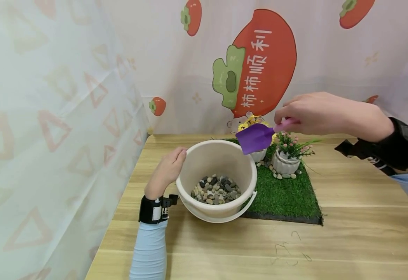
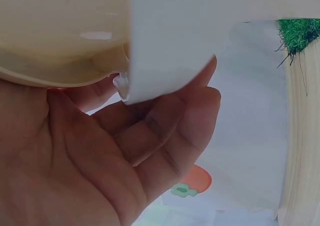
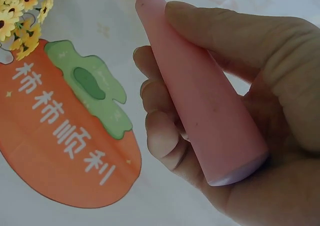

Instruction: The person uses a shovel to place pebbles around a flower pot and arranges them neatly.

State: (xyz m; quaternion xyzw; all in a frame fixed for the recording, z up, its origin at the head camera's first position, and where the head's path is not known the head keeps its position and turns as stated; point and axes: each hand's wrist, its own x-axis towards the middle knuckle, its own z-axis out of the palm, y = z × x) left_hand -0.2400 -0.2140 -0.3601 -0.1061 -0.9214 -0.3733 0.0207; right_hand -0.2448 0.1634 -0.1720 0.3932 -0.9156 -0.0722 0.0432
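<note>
My left hand [image 1: 168, 168] grips the rim of a cream plastic bucket [image 1: 209, 160] at its left side. In the left wrist view, the curled fingers [image 2: 172, 146] wrap under the bucket's edge. Grey, tan and black pebbles [image 1: 218, 189] cover the bucket's bottom. Up to the right, my right hand [image 1: 317, 114] holds a toy shovel [image 1: 254, 139] with a purple blade. The blade hangs over the bucket's right rim, tilted down to the left. Seen from the right wrist, the fingers and thumb close round its pink handle [image 3: 195, 96].
An artificial grass mat [image 1: 284, 196] lies right of the bucket. On it stand a white pot with pink flowers [image 1: 285, 161] and, partly behind the shovel, yellow flowers [image 1: 247, 123]. The bucket's handle [image 1: 221, 220] hangs down in front. A printed curtain [image 1: 176, 74] rises behind the table.
</note>
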